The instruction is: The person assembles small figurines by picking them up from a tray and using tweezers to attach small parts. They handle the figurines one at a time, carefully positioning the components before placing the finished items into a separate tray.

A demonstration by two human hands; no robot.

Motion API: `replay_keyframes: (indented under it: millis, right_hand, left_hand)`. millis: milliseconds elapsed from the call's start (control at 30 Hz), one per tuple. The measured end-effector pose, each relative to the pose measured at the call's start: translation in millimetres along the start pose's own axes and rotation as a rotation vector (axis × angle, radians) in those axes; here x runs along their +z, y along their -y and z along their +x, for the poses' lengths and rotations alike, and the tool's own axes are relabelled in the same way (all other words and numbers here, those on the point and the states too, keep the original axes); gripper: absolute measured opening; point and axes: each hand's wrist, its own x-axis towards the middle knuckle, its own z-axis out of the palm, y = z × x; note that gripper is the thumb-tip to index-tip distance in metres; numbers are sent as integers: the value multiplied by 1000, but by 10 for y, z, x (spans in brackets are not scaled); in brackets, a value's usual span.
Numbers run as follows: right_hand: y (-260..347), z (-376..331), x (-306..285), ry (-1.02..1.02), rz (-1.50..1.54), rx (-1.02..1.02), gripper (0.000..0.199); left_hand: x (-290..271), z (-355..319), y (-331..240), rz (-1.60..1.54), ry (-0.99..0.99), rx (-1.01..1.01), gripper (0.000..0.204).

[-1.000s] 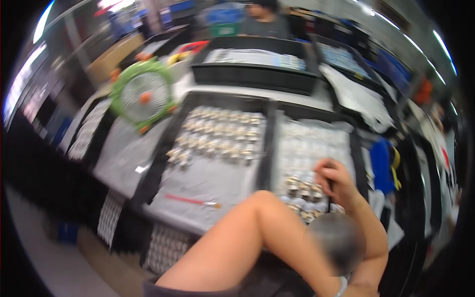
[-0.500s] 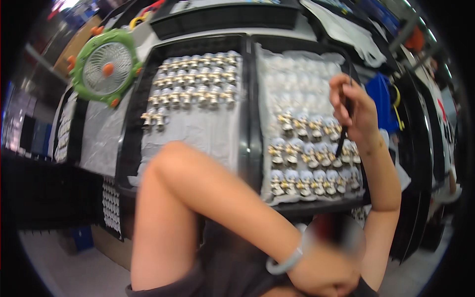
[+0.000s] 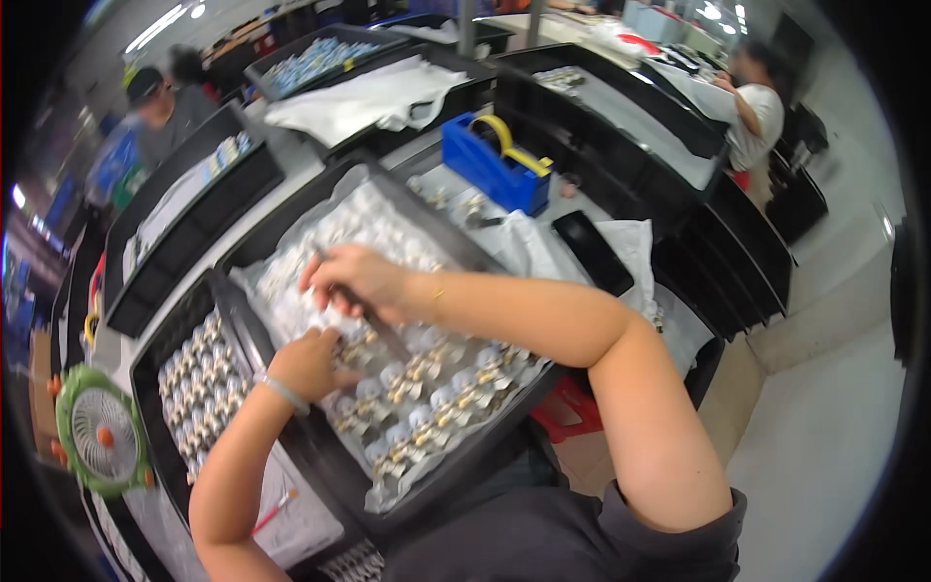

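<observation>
My right hand [image 3: 351, 281] grips a thin dark tool [image 3: 373, 320] over a black tray [image 3: 485, 260] lined with white foam. Rows of small metal-and-white parts [image 3: 427, 393] lie in that tray. The tool's lower end reaches down among the parts near my left hand [image 3: 308, 364]. My left hand, with a pale bracelet on the wrist, rests on the near-left rows and pinches at one small part; its fingertips are partly hidden. A second black tray [image 3: 145, 364] of similar parts lies to the left.
A blue tape dispenser [image 3: 495, 165] and a black phone [image 3: 593, 252] lie beyond the tray. A green small fan [image 3: 100, 438] stands at the left. More black trays and white cloth sit farther back. Other people stand at the far left and far right.
The view has swung sharply to the right and tilted. My left hand has come up from my lap onto the tray's parts. My right hand still holds the tool, now further left in the tray.
</observation>
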Motion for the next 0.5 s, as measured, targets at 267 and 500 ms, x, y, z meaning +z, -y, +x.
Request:
replay_keyframes:
  millis: [267,500]
  right_hand:
    - [20,-97,8,96,19,3,15]
    - [70,-86,130,67,0,86,18]
  left_hand:
    - [-41,-53,-6,-49,-57,105,56]
    - [-35,-370,144,-270,-480,135,36]
